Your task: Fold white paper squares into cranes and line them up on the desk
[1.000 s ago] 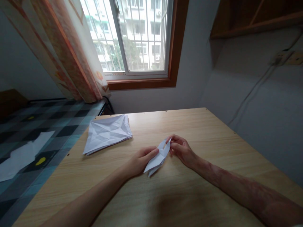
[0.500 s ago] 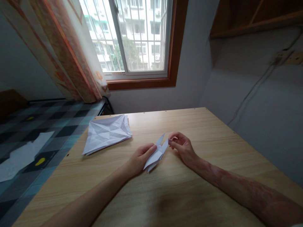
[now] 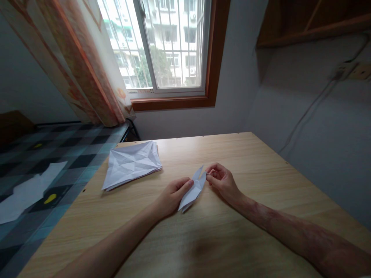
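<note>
A small folded white paper shape (image 3: pixel 193 190) with two pointed tips lies on the wooden table (image 3: pixel 220 235), held between both hands. My left hand (image 3: pixel 171 195) presses its fingers on the paper's left edge. My right hand (image 3: pixel 222 180) pinches the paper's upper right tip between thumb and fingers. Both forearms rest on the tabletop.
A stack of creased white paper sheets (image 3: pixel 131 163) lies at the table's far left corner. A bed with a checked cover (image 3: pixel 43 162) and loose white paper (image 3: pixel 27 191) stands to the left. Walls close off the table's far and right sides, below a window (image 3: pixel 162 46).
The paper's tips spread apart and then came closer together. My right hand shifted slightly up and back on the tip. The left hand barely moved.
</note>
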Motion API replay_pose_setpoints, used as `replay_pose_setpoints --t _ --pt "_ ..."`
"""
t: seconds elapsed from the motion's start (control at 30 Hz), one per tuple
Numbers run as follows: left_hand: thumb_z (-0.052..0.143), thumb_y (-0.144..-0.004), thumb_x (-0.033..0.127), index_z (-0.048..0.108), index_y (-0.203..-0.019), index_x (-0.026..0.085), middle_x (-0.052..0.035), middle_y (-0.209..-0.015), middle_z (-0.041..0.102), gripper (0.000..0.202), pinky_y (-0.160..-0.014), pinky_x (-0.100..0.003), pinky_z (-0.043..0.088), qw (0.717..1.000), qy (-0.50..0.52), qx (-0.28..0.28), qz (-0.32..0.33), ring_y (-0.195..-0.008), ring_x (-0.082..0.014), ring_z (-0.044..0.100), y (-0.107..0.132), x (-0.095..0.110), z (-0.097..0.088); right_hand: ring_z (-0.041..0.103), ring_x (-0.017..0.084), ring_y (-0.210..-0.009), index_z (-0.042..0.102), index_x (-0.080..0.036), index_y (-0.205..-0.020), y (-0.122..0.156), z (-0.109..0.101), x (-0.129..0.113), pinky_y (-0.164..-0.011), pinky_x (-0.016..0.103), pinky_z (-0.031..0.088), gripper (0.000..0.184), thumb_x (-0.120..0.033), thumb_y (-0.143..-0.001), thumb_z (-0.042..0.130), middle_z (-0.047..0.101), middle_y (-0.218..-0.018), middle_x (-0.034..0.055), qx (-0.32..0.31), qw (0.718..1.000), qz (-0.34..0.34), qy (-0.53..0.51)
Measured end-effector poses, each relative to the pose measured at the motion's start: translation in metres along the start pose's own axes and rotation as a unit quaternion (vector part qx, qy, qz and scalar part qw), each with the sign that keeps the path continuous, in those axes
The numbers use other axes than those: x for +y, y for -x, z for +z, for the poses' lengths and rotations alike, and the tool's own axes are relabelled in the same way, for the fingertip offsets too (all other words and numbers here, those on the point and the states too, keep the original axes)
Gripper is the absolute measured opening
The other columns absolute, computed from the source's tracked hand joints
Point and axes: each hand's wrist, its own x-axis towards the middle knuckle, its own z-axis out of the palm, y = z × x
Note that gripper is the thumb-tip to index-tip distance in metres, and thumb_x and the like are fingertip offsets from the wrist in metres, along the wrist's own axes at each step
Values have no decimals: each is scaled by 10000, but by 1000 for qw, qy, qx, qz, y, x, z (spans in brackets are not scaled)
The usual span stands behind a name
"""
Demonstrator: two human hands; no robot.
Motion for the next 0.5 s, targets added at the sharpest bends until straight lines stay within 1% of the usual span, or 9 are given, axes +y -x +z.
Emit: replay_pose_setpoints --t 0.1,0.2,0.33,0.4,0.5 --pt "566 -1021 751 583 -816 190 33 -728 460 598 -604 -264 321 1000 -5 1 -1 -689 -149 402 0 -1 0 503 126 -598 680 -222 -880 1 -1 0 -553 249 353 227 -347 -847 866 597 -687 -42 -14 1000 -12 21" --pt "555 -1031 745 571 -812 193 32 -733 451 594 -607 -263 323 1000 -15 5 5 -693 -151 398 -1 -3 0 549 142 -644 683 -224 -881 2 -2 -2 -588 261 398 209 -339 -864 857 616 -722 -31 -7 997 -42 57" --pt "550 -1046 721 575 -813 191 31 -739 458 579 -617 -263 333 1000 -24 9 8 -704 -152 414 -1 -4 0 574 158 -646 694 -234 -958 6 -3 -6 -609 276 431 166 -383 -954 768 612 -696 -32 -24 997 -42 58" --pt "548 -1045 720 586 -820 188 32 -737 461 578 -614 -264 329 1000 -25 5 6 -699 -151 415 -2 -4 0 597 162 -656 692 -234 -961 7 -3 -6 -623 282 455 199 -424 -984 745 627 -707 -25 -26 998 -37 47" --pt "546 -1043 728 595 -836 185 32 -733 463 582 -607 -264 322 1000 -26 -2 1 -696 -150 416 -1 -3 0 607 157 -646 681 -230 -921 5 -2 -5 -616 285 471 273 -466 -950 815 647 -734 -19 -11 999 -27 34"
